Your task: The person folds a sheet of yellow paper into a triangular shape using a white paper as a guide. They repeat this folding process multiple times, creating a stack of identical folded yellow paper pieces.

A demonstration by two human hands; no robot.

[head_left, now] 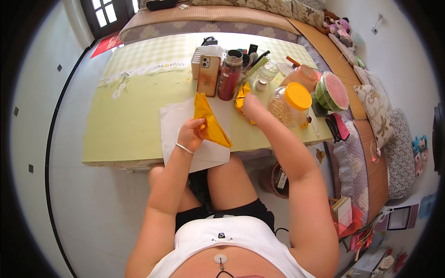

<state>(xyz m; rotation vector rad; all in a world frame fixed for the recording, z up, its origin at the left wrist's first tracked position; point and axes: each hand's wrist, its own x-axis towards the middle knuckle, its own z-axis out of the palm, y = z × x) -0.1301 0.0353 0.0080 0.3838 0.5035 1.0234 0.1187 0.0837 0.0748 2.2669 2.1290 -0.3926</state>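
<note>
While a person sits at a low table (134, 134) covered in a pale green checked cloth, the head view shows the left hand (189, 134) closed around a folded piece of orange paper (209, 121). Thumb and fingers pinch its left edge. The paper forms a long, narrow triangle, its long axis running from an upper tip near the phone (208, 74) down and to the right, where a sharp corner points toward the person's lap. It lies partly over a white sheet (178, 118) spread at the table's near edge. Its surface is bright, flat and creased along one central fold.

The right hand (250, 104) rests curled on a second orange piece (241, 96), just beside a dark red bottle (229, 76); how tightly it grips cannot be made out.

To the right, a clear plastic jar with a yellow lid (289, 104) lies tilted, holding pale grain-like contents. Behind it sits another jar (301, 76) with an orange tint, and a small glass jar (269, 70) whose contents are unclear. A covered watermelon half (333, 91) stands at the table's right end, red flesh facing up.
</note>
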